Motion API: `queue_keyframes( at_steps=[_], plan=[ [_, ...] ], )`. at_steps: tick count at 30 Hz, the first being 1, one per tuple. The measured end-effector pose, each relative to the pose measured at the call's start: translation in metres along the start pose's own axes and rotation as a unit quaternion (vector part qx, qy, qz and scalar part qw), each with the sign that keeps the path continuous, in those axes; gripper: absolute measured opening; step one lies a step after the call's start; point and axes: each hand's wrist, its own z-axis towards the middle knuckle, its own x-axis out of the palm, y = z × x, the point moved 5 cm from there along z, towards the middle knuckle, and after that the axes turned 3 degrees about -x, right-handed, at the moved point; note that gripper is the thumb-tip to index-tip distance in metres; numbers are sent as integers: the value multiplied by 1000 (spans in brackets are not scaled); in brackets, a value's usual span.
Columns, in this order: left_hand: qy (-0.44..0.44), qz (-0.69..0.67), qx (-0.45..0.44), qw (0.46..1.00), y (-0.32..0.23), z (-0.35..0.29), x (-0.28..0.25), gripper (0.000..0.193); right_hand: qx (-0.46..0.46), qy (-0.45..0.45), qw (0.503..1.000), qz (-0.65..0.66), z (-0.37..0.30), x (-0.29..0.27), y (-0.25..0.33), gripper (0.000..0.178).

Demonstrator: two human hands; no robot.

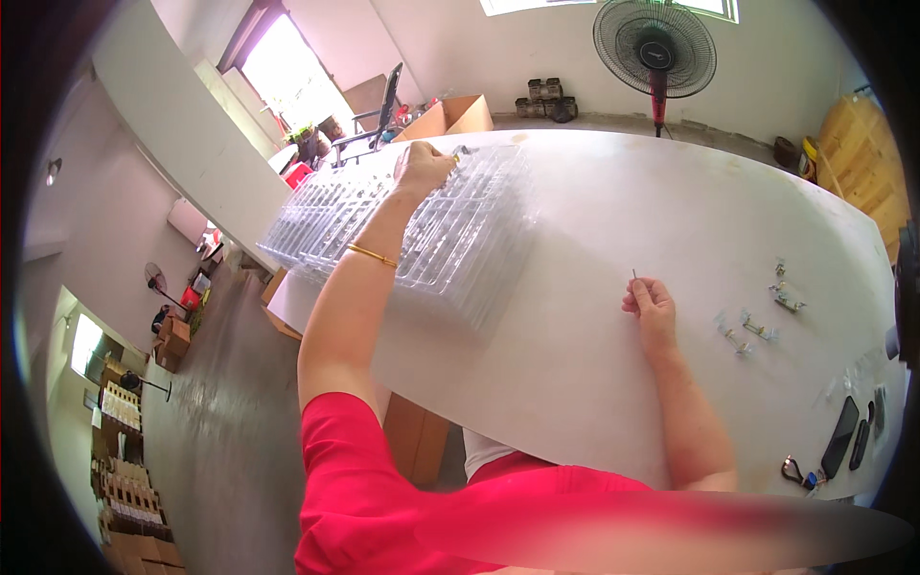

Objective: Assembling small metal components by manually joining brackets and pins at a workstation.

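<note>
My left hand reaches out over a stack of clear plastic compartment trays at the far left of the table. Its fingers are drawn together at the top tray's far part, and what they hold, if anything, is too small to make out. Many small parts sit in the trays' compartments. Near the middle of the table, my right hand is closed in a pinch around a thin metal pin, which points up from the fingertips. Right of that hand lie several small metal pieces with clear bits.
The white table bends round in front of me. At its right lie a black phone, a dark slim object and keys. Beyond the table stand a fan, an open cardboard box and a chair.
</note>
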Motion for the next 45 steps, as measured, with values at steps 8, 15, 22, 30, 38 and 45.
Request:
queue_keyframes(
  at_steps=[8,15,22,30,38,45],
  plan=[
    [30,99,-49,993,8,21,34,32,-8,4,1000,9,2,-1,-2,14],
    [86,105,-54,989,-5,20,37,40,-4,9,1000,3,0,3,2,14],
    [55,117,-26,991,-12,26,43,34,-1,7,1000,-4,4,2,-1,13],
    [54,153,-58,985,5,21,55,42,3,23,1000,-9,-1,5,-3,15],
    [52,198,35,978,-33,11,47,29,7,-22,999,-42,-8,4,10,16],
    [62,67,355,930,-178,-110,76,23,-88,68,971,-210,-7,29,10,15]
  ],
)
